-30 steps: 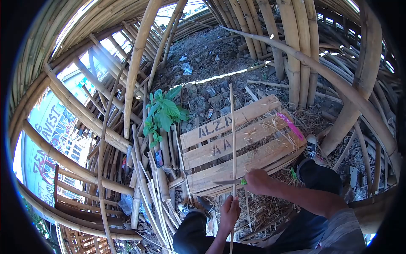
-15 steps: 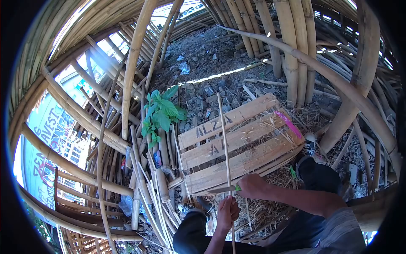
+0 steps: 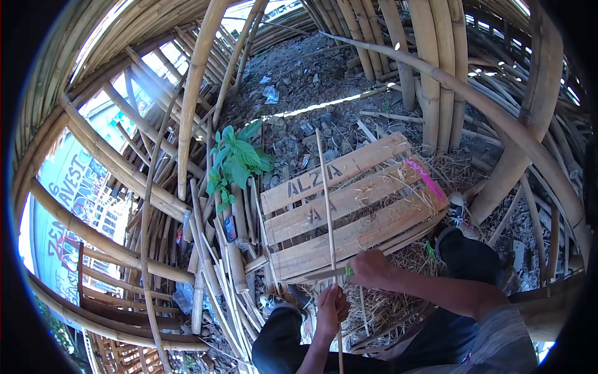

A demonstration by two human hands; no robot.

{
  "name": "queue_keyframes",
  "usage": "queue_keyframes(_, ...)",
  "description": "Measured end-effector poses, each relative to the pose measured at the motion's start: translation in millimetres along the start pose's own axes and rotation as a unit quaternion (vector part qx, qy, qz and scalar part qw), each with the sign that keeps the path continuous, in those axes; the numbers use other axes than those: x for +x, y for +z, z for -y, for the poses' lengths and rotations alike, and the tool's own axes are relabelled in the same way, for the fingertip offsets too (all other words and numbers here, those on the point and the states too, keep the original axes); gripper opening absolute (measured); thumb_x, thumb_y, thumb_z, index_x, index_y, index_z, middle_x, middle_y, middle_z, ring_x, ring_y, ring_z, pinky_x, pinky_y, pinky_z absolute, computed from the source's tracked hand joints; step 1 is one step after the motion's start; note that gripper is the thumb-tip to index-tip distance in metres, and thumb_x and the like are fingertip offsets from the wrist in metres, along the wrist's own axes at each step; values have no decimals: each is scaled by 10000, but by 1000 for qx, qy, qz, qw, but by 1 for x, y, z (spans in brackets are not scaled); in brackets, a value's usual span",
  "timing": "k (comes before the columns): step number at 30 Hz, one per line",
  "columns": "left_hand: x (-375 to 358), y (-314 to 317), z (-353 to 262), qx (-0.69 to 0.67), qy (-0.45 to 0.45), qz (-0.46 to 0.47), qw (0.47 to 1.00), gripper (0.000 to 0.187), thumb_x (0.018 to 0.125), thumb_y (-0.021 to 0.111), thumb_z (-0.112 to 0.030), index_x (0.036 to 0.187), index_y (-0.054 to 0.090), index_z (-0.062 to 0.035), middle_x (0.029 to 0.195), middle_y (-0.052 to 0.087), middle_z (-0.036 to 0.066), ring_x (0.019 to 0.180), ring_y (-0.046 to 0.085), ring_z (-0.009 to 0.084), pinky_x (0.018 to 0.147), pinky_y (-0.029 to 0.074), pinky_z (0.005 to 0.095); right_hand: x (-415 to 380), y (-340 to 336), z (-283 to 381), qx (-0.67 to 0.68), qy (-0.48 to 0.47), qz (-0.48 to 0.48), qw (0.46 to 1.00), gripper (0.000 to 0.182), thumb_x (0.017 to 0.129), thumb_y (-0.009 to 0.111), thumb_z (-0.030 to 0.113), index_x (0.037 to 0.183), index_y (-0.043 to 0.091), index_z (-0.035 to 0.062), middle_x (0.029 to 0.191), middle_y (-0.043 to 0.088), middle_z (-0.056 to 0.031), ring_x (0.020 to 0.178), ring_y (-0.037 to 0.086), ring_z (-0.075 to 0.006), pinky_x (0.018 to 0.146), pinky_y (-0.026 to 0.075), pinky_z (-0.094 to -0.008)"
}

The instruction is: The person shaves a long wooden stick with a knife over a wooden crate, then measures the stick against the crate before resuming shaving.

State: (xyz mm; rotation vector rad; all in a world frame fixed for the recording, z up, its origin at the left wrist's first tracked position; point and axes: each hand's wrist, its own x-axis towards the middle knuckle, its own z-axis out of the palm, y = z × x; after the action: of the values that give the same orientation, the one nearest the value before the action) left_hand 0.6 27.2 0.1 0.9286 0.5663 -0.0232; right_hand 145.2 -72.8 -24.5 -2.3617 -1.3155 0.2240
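My left hand (image 3: pixel 332 310) is wrapped round a long thin bamboo strip (image 3: pixel 326 199), which runs upright past my lap and leans across the wooden crate (image 3: pixel 367 209). Just above that fist, my right hand (image 3: pixel 369 269) grips a knife (image 3: pixel 329 273) by its green handle. The blade points left and lies across the strip. Beneath both hands the slatted crate, lettered in dark paint, rests between my feet and has a pink tag on its right end.
Cut bamboo strips (image 3: pixel 229 305) lie to the left by my knee. A leafy green plant (image 3: pixel 237 162) grows behind them. Bamboo poles (image 3: pixel 439 81) stand at the right, with one long curved pole (image 3: pixel 492 112) slanting across. Straw-like shavings (image 3: pixel 386 302) cover the ground below the crate.
My right hand and the knife have shifted slightly up along the strip, and the blade looks more blurred. The strip's top end has tilted a little left. My left hand keeps its hold.
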Motion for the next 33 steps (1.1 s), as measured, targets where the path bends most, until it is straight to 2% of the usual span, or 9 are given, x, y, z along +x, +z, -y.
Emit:
queue_keyframes(1,0,-1,0,4,-4,3,1000,284,963,346,-291,740,387,-119,474,244,-57,348,184,39,307,123,208,7,-13,-4,41,91,-13,995,236,709,591,249,650,634,25,634,613,-181,601,630,-315,553,509,-405)
queue_keyframes(6,5,-6,-2,-43,-35,23,998,275,959,353,-287,740,390,-126,464,240,-55,347,191,41,295,137,207,7,-11,-4,3,73,-44,996,240,721,580,253,643,632,32,651,617,-190,625,634,-324,571,510,-413)
queue_keyframes(9,5,-7,-2,-36,-31,12,999,275,959,352,-289,741,391,-126,462,240,-54,343,191,41,291,138,207,-3,5,11,43,2,36,998,253,711,585,264,657,628,21,644,613,-186,630,630,-338,586,508,-424)
queue_keyframes(18,2,-3,3,-6,-25,8,1000,281,960,358,-284,731,380,-123,469,247,-50,341,190,44,299,130,213,4,-6,3,26,108,2,994,276,734,584,282,666,633,19,659,620,-186,638,639,-323,588,518,-414)
queue_keyframes(20,4,-3,4,0,-19,-4,1000,284,957,366,-296,731,384,-126,462,244,-51,337,184,43,289,120,211,-5,4,12,14,-1,59,998,292,747,578,295,672,637,18,662,620,-190,645,639,-328,599,520,-417)
queue_keyframes(24,4,-2,7,24,-6,-14,1000,286,955,372,-283,713,379,-129,467,246,-53,340,186,43,292,122,212,11,-17,-8,46,90,11,995,282,728,586,287,666,634,16,636,614,-185,618,634,-329,566,516,-405)
queue_keyframes(28,4,-3,4,13,-32,-2,999,289,954,375,-278,704,375,-132,472,244,-56,345,183,41,297,121,210,12,-12,-12,-9,66,-42,997,259,722,586,268,659,636,22,597,604,-176,582,628,-320,554,512,-403)
queue_keyframes(30,5,-2,1,8,-34,1,999,289,953,377,-276,702,375,-133,473,243,-57,347,181,40,298,120,209,5,-8,3,37,80,20,996,275,726,579,279,666,634,16,636,612,-192,613,632,-323,573,513,-409)
queue_keyframes(33,2,0,3,26,-20,-18,999,286,951,381,-273,702,372,-133,478,239,-59,355,185,36,302,119,211,-3,6,6,10,-27,-3,1000,261,720,585,272,656,634,24,604,605,-179,575,625,-319,548,511,-409)
